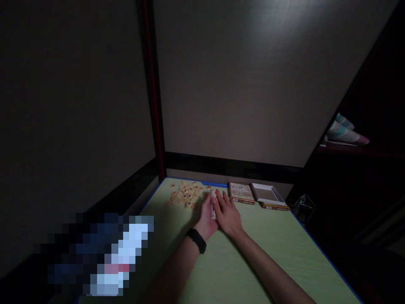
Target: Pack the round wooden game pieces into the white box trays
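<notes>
Two bare hands on one pale bundle (213, 213), over the table (268, 245), toward the middle of the far edge. Left hand (205, 216) cupped around from the left, right hand (228, 214) laid over from the right; both closed on the bundle, pressing from opposite sides. Black wristband (196, 240) on the left wrist.

Handling, judged only: probably light, fairly stiff, smooth. Maybe stacked discs like the pile of round pieces (186, 195) by the far left corner; cannot confirm. If stacked, likely to slip apart under uneven pressure, not very fragile. Best held along both long sides with the ends covered, not pinched at the middle.

Along the far edge, right of the hands: printed box (242, 191), then white-rimmed tray (256, 193) near the far right corner.

Hard to make out: most of the bundle, under fingers and palms; left fingertips, largely covered. Cannot tell if resting on the tabletop or lifted. Marks on pieces too small to read. Pixelated patch (120, 253) over part of the left edge. Near edge and both forearms cut off at the bottom. Dim light; dark object (304, 209) past the right edge, unidentifiable.
</notes>
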`<state>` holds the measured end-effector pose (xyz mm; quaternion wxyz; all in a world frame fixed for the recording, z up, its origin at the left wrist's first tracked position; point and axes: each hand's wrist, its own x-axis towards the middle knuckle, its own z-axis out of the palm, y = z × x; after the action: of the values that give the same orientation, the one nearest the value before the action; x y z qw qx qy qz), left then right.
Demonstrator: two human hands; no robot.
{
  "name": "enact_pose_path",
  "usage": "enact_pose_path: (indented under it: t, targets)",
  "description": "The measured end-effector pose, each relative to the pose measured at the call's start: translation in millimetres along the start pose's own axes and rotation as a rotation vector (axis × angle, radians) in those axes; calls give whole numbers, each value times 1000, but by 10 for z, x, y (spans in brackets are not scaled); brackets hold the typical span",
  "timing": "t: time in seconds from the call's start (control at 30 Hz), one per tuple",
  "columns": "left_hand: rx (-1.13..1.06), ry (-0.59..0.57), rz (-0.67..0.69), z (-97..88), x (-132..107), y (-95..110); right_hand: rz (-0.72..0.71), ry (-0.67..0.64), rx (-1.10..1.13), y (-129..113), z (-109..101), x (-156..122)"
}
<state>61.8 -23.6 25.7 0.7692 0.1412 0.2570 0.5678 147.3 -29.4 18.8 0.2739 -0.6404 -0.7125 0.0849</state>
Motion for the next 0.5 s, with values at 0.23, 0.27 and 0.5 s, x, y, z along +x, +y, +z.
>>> enact_pose_path:
  t: [0.23,0.27,0.5]
  targets:
    - [-164,-48,216,78,1,317,-232,117,360,-321,148,318]
    - [-153,-58,280,70,23,414,-263,137,462,-414,188,400]
    - [239,46,686,-89,203,1008,-182,167,1466,-1129,652,906]
